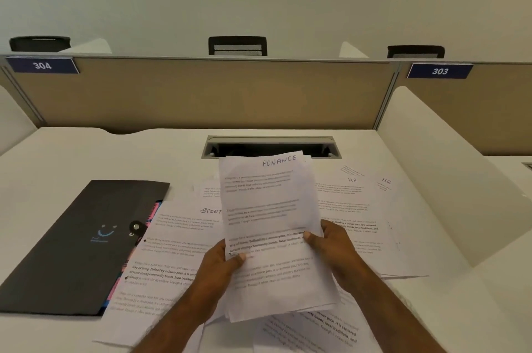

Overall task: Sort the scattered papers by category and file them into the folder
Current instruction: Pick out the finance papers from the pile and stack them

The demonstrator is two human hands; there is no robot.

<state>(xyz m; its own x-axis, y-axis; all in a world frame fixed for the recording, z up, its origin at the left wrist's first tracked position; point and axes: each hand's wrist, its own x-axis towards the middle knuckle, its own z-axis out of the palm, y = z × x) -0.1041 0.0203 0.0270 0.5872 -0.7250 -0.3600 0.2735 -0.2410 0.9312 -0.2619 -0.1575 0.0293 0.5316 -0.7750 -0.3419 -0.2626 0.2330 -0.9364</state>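
Both hands hold up a small stack of white printed sheets (269, 208) with "FINANCE" handwritten at the top. My left hand (218, 269) grips its lower left edge, thumb on the front. My right hand (331, 246) grips the right edge. Under them, loose papers lie scattered on the white desk: one headed "SPORT" (184, 226) to the left, two headed "HR" (345, 197) at the right. A closed black folder (77, 243) with a snap button and a blue smile mark lies at the left, with coloured dividers showing along its right edge.
A grey cable slot (270, 145) is set in the desk (86, 151) behind the papers. A tan partition (201, 93) with tags 304 and 303 closes the back. A white side divider (449, 174) rises on the right. Black chair backs show beyond the partition.
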